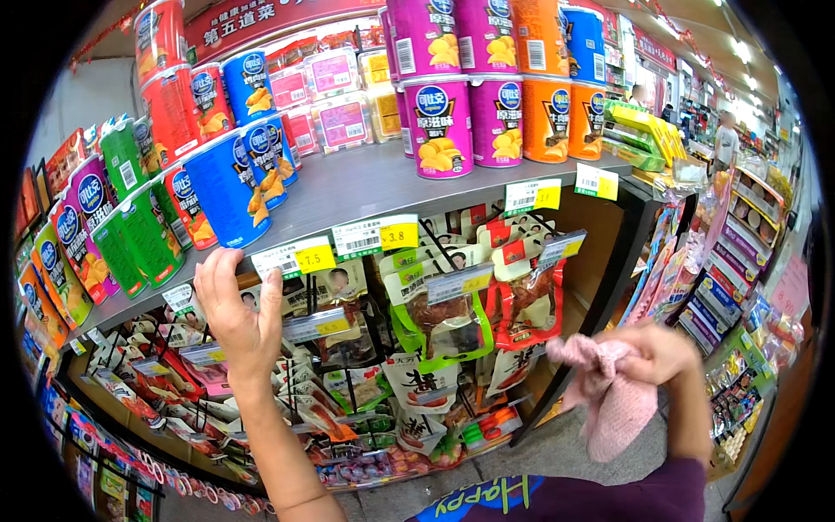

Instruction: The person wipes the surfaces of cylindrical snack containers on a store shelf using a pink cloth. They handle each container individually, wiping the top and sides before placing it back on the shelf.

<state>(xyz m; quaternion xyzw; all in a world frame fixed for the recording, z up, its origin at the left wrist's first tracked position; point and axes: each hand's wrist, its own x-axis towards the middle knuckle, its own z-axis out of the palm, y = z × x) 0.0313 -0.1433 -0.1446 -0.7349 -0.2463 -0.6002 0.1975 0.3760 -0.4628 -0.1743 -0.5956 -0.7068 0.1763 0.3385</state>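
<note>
My left hand (235, 309) is at the front edge of the dark grey shelf top (348, 204), fingers bent over the edge and thumb apart beside a price label (291, 257). It holds nothing that I can see. Just beyond its fingertips stands a blue chip can (228, 187), with a red can (190, 207) and green cans (150, 230) to its left. My right hand (661, 352) is closed around a crumpled pink cloth (613, 400), which hangs down in front of me, apart from the shelf.
Purple (439, 126) and orange cans (546, 117) stand stacked on the shelf top, with clear boxes (341, 117) behind. Below the edge, packaged snacks (439, 317) hang on projecting hooks. At right are a boxed display (726, 278) and an aisle with a distant person (725, 143).
</note>
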